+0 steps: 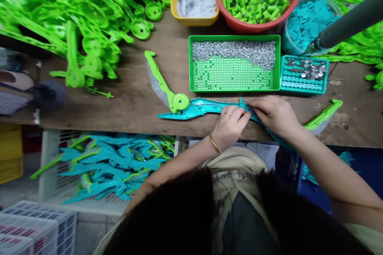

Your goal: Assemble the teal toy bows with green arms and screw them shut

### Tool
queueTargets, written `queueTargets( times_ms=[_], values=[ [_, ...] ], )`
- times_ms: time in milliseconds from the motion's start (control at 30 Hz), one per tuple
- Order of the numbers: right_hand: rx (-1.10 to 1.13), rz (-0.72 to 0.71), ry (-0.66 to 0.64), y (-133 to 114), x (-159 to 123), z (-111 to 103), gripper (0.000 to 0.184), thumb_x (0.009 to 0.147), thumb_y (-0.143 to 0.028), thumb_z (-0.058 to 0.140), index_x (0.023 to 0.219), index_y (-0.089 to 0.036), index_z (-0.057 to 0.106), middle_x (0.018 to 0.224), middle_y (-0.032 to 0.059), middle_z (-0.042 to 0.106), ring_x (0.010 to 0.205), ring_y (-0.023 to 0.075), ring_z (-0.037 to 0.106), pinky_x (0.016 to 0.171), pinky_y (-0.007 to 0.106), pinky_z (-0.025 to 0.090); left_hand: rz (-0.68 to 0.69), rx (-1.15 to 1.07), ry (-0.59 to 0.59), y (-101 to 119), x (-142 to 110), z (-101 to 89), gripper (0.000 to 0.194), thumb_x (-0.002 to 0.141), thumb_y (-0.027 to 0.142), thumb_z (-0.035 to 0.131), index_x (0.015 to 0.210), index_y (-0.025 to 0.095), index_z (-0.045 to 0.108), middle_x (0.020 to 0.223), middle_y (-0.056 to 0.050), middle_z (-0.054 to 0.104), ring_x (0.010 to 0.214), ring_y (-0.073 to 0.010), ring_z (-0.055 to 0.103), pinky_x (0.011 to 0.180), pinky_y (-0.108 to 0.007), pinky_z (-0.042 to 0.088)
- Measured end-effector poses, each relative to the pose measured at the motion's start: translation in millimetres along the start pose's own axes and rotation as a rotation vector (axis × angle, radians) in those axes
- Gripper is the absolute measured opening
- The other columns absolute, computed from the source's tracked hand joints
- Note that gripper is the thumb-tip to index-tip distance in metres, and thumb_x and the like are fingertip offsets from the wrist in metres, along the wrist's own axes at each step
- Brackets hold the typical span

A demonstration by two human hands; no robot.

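A turquoise plastic toy bow (209,106) lies along the front of the bench, its hollow inner side facing up and a thin wire running in it. At its left end sits a green limb (163,83) with a round hub; another green limb (324,117) shows at the right end. My left hand (233,121) is closed on the bow's middle, fingertips pressed at the wire. Close beside it, my right hand (271,113) pinches at the same spot, near a small upright turquoise tab (241,101). What lies between its fingertips is hidden.
Behind the bow stand a green tray (235,87) of small screws and a turquoise tray (303,87) of metal discs. Farther back are a yellow bin (194,20), a red bowl (257,28) and piled green parts (89,20). A dark pole (353,20) slants in at right. A white crate (49,163) sits below.
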State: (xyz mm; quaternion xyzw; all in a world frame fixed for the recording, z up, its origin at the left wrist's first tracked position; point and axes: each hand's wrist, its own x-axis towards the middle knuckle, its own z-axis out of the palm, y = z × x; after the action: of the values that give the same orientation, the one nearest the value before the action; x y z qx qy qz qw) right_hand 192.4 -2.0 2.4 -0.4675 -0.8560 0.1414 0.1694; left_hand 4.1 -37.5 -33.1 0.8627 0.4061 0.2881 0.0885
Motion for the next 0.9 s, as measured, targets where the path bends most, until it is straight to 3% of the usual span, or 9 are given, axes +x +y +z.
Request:
queueTargets(
  times_ms=[167,400,633,900],
  values=[
    [-0.055,0.029,0.118,-1.6,-10.6,9.0,0.018,0.093,-0.025,0.056,0.096,-0.019,0.073,0.095,0.0080,0.074,0.087,0.0214,0.067,0.076,0.036,0.053,-0.047,0.207,0.004,18.4,5.7,-5.0,0.027,0.100,0.018,0.042,0.104,0.013,0.068,0.088,-0.008,0.067,0.085,-0.0193,0.055,0.082,-0.034,0.041],
    [0.007,0.093,0.085,-1.3,-16.4,6.6,0.015,0.092,-0.025,0.057,0.093,-0.023,0.072,0.094,0.0065,0.073,0.088,0.0210,0.067,0.077,0.036,0.053,-0.073,0.186,-0.149,24.0,5.3,-0.7,0.030,0.102,0.018,0.037,0.109,0.012,0.066,0.093,-0.010,0.067,0.084,-0.0196,0.057,0.080,-0.036,0.039],
    [0.044,0.130,0.075,-2.5,-18.4,9.4,0.016,0.092,-0.025,0.057,0.091,-0.023,0.072,0.092,0.0058,0.074,0.089,0.0206,0.068,0.077,0.036,0.052,-0.090,0.141,-0.014,20.5,3.4,2.4,0.031,0.102,0.019,0.036,0.105,0.013,0.066,0.087,-0.007,0.066,0.080,-0.0188,0.054,0.075,-0.033,0.037],
    [-0.043,0.099,0.111,-3.3,-20.2,11.6,0.015,0.092,-0.025,0.057,0.089,-0.022,0.072,0.088,0.0048,0.074,0.083,0.0197,0.066,0.073,0.035,0.046,-0.115,0.143,-0.003,21.1,1.4,4.8,0.024,0.101,0.020,0.042,0.105,0.016,0.065,0.085,-0.005,0.064,0.081,-0.0180,0.053,0.073,-0.033,0.035]
  ],
)
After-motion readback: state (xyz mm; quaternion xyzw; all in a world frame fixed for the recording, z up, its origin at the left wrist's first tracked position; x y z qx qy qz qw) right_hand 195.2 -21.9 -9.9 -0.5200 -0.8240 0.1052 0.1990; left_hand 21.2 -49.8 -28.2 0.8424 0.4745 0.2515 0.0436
